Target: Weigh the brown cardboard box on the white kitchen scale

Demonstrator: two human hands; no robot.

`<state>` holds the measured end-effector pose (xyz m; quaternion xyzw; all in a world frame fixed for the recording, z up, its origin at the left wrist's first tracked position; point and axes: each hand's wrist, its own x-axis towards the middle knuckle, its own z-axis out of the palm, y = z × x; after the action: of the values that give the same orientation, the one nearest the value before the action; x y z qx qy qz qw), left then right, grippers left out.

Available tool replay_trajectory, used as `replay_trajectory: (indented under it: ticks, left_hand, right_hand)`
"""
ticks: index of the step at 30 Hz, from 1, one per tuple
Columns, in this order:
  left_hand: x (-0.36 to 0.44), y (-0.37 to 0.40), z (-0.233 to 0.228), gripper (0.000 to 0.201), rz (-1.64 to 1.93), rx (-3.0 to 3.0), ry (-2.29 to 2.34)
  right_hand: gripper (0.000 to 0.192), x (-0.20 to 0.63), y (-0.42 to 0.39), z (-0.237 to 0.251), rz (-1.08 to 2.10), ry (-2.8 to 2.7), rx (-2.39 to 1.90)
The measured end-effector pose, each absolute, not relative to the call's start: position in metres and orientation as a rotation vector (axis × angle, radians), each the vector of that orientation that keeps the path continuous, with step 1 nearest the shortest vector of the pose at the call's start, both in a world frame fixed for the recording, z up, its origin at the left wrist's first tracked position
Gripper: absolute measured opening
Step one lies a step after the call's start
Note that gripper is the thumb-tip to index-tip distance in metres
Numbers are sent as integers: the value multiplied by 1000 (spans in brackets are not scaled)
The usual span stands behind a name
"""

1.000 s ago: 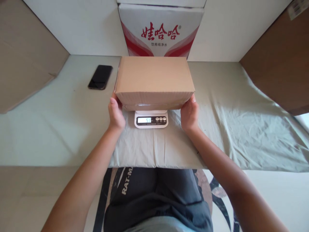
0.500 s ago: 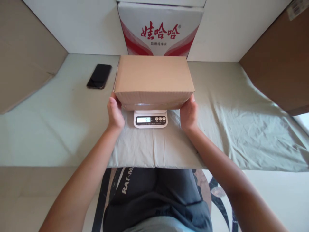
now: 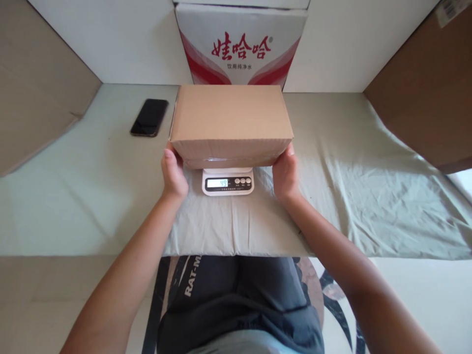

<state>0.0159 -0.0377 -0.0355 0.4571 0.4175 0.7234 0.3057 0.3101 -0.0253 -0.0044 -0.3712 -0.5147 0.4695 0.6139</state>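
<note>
A brown cardboard box (image 3: 232, 113) is over the white digital kitchen scale (image 3: 227, 191), hiding most of its platform. The scale's lit display reads about 49. My left hand (image 3: 174, 172) grips the box at its lower left side, thumb toward the near corner. On the opposite side, my right hand (image 3: 286, 172) holds the lower right corner. Most fingers of both hands are hidden behind or under the box. Whether the box's full weight rests on the platform, I cannot tell.
A black smartphone (image 3: 149, 117) lies left of the box on the pale green cloth (image 3: 332, 196). Behind stands a white and red carton (image 3: 241, 44) with Chinese lettering. Large brown cardboard panels rise at the left (image 3: 40, 88) and right (image 3: 424, 88). The cloth's front edge is near my lap.
The scale's reading has dropped from about 51 to about 49. The whole view has shifted slightly; my hands keep the same hold on the box.
</note>
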Motion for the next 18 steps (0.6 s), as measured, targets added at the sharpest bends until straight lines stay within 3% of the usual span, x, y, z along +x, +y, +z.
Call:
replay_trajectory:
  ticks: [8, 14, 18]
  left_hand:
    - [20, -40, -31, 97, 1905, 1250, 1126]
    - [18, -40, -33, 94, 1906, 1228, 1102]
    - [19, -41, -32, 92, 1908, 1232, 1112]
  right_hand:
    - [77, 310, -25, -5, 1037, -1147, -817]
    - [91, 311, -24, -5, 1067, -1195, -874]
    - [85, 311, -25, -3, 1045, -1154, -867]
